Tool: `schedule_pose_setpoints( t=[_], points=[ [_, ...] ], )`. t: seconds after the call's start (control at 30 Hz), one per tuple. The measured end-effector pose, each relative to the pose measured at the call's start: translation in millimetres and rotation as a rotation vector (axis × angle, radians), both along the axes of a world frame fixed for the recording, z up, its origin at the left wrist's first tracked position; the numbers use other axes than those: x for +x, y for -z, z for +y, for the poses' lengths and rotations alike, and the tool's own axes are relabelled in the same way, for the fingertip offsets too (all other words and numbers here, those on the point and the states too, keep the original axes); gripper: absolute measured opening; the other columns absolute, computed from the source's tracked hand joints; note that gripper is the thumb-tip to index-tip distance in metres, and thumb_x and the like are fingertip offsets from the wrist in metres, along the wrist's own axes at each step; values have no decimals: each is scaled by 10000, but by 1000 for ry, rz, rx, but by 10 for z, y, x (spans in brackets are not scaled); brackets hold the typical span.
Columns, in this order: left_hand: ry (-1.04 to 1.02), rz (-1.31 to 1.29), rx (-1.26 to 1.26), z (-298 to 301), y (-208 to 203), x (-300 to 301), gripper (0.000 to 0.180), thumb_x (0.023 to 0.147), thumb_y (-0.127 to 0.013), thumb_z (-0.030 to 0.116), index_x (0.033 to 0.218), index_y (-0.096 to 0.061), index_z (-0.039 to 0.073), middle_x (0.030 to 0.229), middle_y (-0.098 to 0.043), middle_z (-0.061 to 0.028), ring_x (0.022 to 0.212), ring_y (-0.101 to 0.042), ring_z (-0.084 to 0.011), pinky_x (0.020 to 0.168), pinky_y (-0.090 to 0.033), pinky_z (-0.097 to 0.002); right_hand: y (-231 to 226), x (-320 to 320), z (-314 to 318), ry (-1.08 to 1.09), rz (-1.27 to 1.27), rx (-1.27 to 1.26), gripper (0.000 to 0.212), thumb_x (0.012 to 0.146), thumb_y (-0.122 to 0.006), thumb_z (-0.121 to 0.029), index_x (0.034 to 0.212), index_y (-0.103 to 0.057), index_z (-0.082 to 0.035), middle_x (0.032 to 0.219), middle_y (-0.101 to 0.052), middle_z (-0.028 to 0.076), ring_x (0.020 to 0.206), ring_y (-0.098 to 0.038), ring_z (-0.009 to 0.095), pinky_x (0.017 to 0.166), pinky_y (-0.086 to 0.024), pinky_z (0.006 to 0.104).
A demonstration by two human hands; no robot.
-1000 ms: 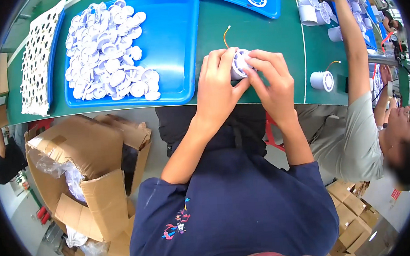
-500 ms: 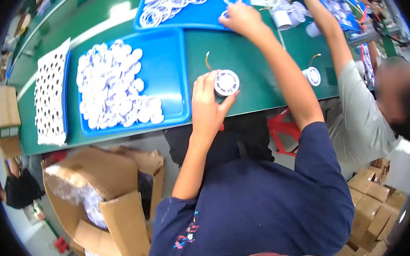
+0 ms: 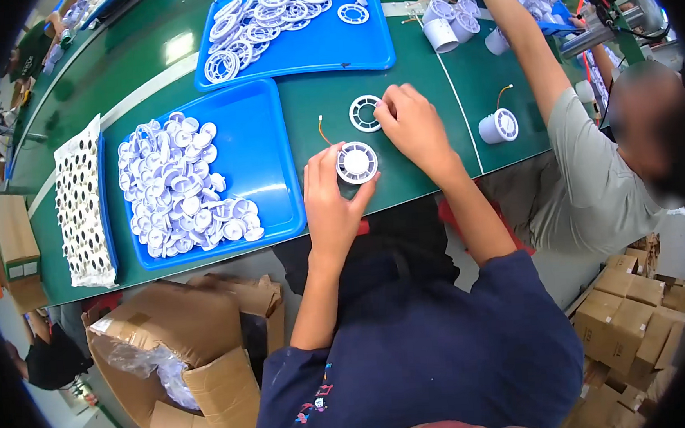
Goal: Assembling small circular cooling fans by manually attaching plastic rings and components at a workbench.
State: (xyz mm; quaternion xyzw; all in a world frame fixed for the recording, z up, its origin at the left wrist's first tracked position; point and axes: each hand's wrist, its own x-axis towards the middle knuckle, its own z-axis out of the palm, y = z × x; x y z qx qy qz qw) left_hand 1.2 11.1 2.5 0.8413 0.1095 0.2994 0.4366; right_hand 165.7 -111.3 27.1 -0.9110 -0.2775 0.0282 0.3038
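My left hand (image 3: 332,203) is wrapped round a white cylindrical housing (image 3: 357,163), which stands upright on the green table. Its round top is slotted, and a thin wire with a small connector (image 3: 321,127) sticks out behind it. In the fingertips of my right hand (image 3: 416,135) is the right edge of a white slotted ring (image 3: 355,119), held just beyond the housing and apart from it. Farther off, a blue tray (image 3: 348,57) bears several similar rings (image 3: 271,14). Left of my left hand, another blue tray (image 3: 264,148) holds a pile of small white round caps (image 3: 184,188).
A second wired housing (image 3: 498,127) stands to the right, near a co-worker's outstretched arm (image 3: 524,42). More white cylinders (image 3: 441,34) cluster at the back right. A white sheet with black dots (image 3: 83,206) lies far left. Open cardboard boxes (image 3: 184,318) sit below the table edge.
My right hand has come back from the ring tray toward the housing, bringing a slotted ring. My left hand remains on the housing. The whole view has shifted slightly.
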Motion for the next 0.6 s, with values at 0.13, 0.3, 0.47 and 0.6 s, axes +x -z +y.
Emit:
schedule_pose_setpoints(
  t=[0.13,0.3,0.47,0.6],
  points=[
    [-14,5,17,2,24,-10,644,788,-937,133,1333,-624,-8,1258,-675,-195,1150,-663,-396,970,-540,-472,-45,-201,-13,-85,-230,-10,564,924,-817,-365,1371,-630,-78,1301,-616,171,1058,-662,401,896,-575,492],
    [-25,12,9,-17,-4,10,642,789,-936,135,1334,-626,-5,1263,-676,-190,1155,-664,-394,973,-542,-471,89,-199,-36,-191,-287,-13,442,897,-847,-245,1271,-700,-60,1271,-633,131,1155,-610,358,941,-559,465],
    [-8,7,-7,-12,4,16,638,787,-937,144,1333,-635,12,1259,-681,-178,1159,-662,-385,978,-538,-459,70,-170,-20,-186,-290,63,479,881,-843,-196,1292,-666,-23,1317,-646,142,1141,-610,370,991,-528,466],
    [-25,-9,-16,-24,32,12,647,777,-944,146,1331,-634,18,1252,-682,-170,1147,-660,-381,964,-539,-463,55,-274,-19,-190,-241,204,555,860,-857,-124,1360,-641,-16,1301,-642,168,1194,-625,376,1017,-527,452]
  ],
)
